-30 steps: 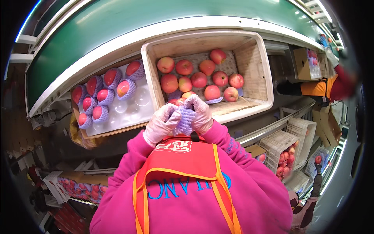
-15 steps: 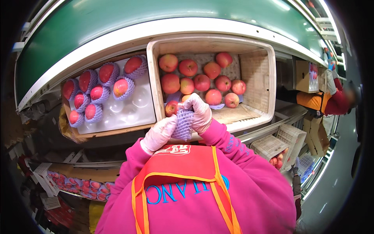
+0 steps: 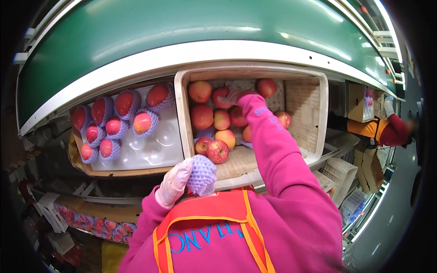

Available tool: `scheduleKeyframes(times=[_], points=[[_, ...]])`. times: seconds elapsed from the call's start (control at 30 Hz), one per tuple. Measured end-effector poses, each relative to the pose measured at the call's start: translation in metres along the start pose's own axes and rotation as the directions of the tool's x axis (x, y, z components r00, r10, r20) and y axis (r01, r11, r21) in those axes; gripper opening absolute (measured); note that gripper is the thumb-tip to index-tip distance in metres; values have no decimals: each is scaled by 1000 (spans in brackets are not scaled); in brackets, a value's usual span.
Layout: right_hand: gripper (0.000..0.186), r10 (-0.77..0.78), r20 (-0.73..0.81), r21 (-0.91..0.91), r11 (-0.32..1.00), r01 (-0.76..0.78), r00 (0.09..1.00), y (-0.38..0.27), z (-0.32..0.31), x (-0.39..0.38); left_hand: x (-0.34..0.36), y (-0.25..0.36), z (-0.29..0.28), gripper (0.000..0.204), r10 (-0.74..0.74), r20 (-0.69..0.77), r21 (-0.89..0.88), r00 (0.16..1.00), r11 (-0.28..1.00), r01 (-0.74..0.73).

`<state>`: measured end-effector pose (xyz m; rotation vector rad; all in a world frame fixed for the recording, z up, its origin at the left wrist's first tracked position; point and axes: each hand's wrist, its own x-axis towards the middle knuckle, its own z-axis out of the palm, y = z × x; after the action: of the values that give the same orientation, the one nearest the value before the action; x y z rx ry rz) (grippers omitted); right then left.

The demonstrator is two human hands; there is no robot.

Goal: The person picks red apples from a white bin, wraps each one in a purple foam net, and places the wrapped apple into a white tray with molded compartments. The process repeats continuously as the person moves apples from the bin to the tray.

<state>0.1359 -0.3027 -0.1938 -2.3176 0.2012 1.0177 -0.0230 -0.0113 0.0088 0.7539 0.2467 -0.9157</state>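
My left hand (image 3: 176,181), in a pale glove, is closed on a purple foam net sleeve (image 3: 202,175) at the near side of a cream plastic crate (image 3: 321,113). The sleeve bulges; whether an apple is inside cannot be seen. My gloved right hand (image 3: 233,96) reaches into the crate, its fingers curled against a red apple (image 3: 218,96); my sleeve hides part of the grip. A streaked red apple (image 3: 217,152) lies just beyond the foam sleeve. Several bare apples sit around it in the crate, some covered by my right forearm.
Left of the crate, a cardboard box holds a white moulded tray (image 3: 159,152) with several netted apples (image 3: 126,103). A green conveyor belt (image 3: 191,34) runs along the far side. More netted apples (image 3: 98,224) lie at lower left. Another person (image 3: 387,129) works at far right.
My right hand has left the foam sleeve and moved far and right into the crate, onto an apple. My left hand keeps the sleeve, slightly nearer me. The view has shifted a little.
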Motion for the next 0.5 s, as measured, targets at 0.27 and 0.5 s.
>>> scheduleKeyframes(times=[0.27, 0.5], points=[[89, -252, -82, 251, 931, 265, 964, 33, 28, 3, 5, -5, -18, 40, -39, 94, 272, 995, 962, 12], [99, -418, -281, 630, 598, 495, 864, -24, 66, -95, -5, 10, 10, 32, -11, 185, 210, 983, 977, -28]])
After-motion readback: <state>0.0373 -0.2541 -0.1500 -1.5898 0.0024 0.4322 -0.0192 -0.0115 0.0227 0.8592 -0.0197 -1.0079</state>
